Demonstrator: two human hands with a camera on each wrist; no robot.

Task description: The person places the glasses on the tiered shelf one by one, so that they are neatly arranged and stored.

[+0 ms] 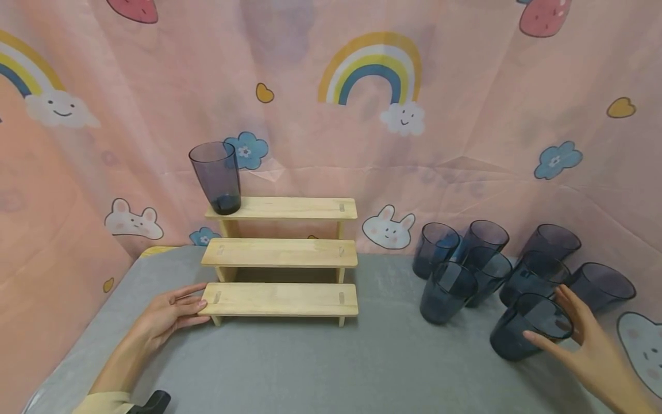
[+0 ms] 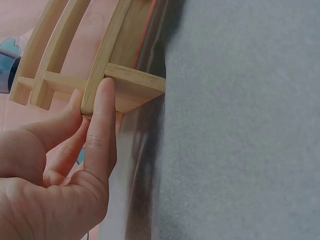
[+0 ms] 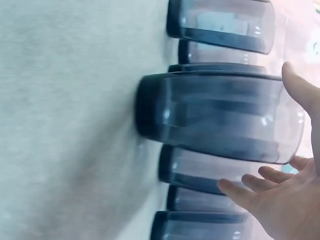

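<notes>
- I see the stepped rack (image 1: 280,259) left of centre on the table (image 1: 320,368), with one cup (image 1: 216,177) on its top step's left end.
- My left hand (image 1: 168,313) touches the bottom step's left end.
- The cup cluster (image 1: 486,264) stands right of the rack.
- My right hand (image 1: 584,339) is around the nearest cup (image 1: 527,326), at the cluster's front.
</notes>
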